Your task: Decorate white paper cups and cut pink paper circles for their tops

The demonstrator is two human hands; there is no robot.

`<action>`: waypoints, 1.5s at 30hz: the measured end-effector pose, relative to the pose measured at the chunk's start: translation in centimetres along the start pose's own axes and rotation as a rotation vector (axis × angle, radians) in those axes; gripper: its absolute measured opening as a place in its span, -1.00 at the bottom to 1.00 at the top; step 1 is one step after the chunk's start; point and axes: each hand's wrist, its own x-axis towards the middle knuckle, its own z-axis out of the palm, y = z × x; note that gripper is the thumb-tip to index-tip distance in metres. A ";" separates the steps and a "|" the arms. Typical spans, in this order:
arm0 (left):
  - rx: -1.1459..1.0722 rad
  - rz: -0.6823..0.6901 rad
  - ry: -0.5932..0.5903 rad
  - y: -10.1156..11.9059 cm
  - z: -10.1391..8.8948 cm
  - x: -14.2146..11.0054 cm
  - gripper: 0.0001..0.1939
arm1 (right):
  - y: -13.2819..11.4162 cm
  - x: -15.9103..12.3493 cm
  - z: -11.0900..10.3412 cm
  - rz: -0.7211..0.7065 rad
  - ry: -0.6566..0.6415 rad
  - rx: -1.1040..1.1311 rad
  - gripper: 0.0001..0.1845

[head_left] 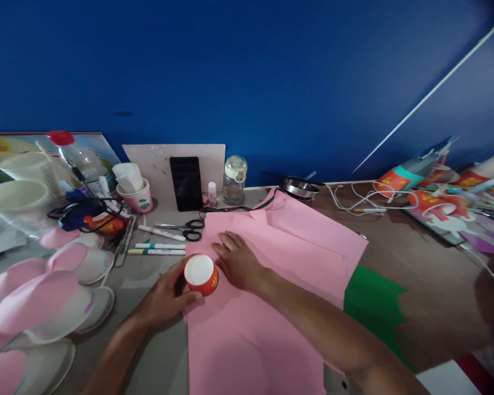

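My left hand (pixel 170 293) is wrapped round a red paper cup (pixel 208 284) whose round white face points up. The cup is over the left part of several pink paper sheets (pixel 271 329), which overlap one another. Lying flat on the pink paper just right of the cup is my right hand (pixel 239 260), its fingers stretched out and holding nothing. Black-handled scissors (pixel 191 227) and several marker pens (pixel 160 249) lie left of the paper, beyond my left hand.
Several pink-and-white paper cup pieces (pixel 45 307) cover the left side. At the back stand a phone (pixel 186 184), a glue stick (pixel 212 193) and a glass jar (pixel 234 181). Green paper (pixel 370 299) and white cables (pixel 354 200) lie on the right. A blue wall (pixel 247 82) rises behind.
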 end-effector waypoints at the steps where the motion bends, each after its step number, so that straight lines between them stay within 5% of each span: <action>1: -0.009 -0.003 -0.032 0.0 -0.1 0.0 -0.32 | 0.0 0.0 0.0 0.005 0.000 0.011 -0.57; 5: -0.153 -0.003 -0.109 0.1 -0.8 0.0 -0.30 | 0.3 -0.2 0.0 -0.028 0.135 0.161 -0.62; 8: -0.337 -0.005 -0.042 0.0 -1.4 0.3 -0.43 | 0.5 -0.5 -0.5 -0.115 0.241 0.366 -0.50; 14: -0.334 -0.054 0.241 -0.5 -1.3 0.8 -0.77 | 0.5 -1.1 -2.2 -0.224 -0.017 0.777 -0.26; 18: -0.059 -0.007 0.268 -0.7 -0.9 0.6 -0.81 | 0.7 -1.1 -1.3 -0.338 -0.052 0.928 -0.07; 23: 0.214 0.058 0.192 -1.1 -0.7 0.2 -0.71 | 0.2 -1.2 0.8 -0.344 0.054 0.755 0.19; 30: 0.513 0.178 0.128 -0.9 -0.7 0.2 -0.66 | 0.2 -1.5 1.3 -0.313 0.128 0.640 0.02; 45: 0.531 0.203 0.080 -1.2 -0.7 0.2 -0.63 | 0.2 -1.3 0.9 -0.351 0.179 0.660 -0.16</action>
